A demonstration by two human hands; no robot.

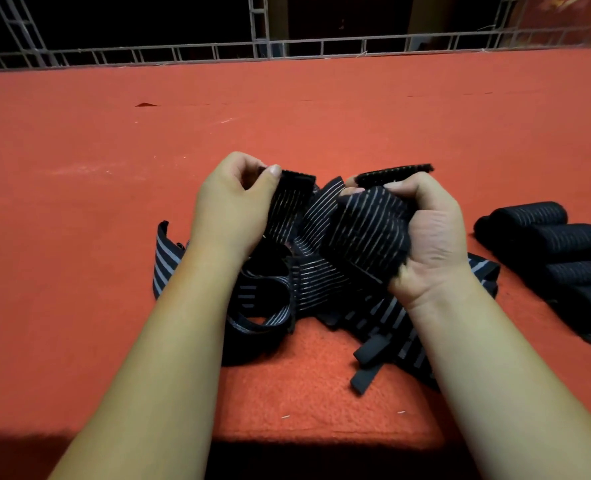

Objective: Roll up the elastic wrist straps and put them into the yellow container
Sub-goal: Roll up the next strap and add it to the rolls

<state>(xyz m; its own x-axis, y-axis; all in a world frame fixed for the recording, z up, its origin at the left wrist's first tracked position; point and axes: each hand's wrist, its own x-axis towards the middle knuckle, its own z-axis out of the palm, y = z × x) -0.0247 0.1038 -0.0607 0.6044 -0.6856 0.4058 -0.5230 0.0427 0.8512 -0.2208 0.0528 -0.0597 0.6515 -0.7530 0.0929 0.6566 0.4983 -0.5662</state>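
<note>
Pinching a strap end (292, 197), the left grip (231, 206) is holding it up, and the right grip (429, 237) is squeezing a bunched strap (366, 230) over the red bench (79, 174).

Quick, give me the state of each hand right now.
Left hand: closed, pinching a strap end.
Right hand: closed, gripping a bunched strap.

matt ribbed elastic straps (321, 271); fuzzy red cloth (304, 393).
</note>
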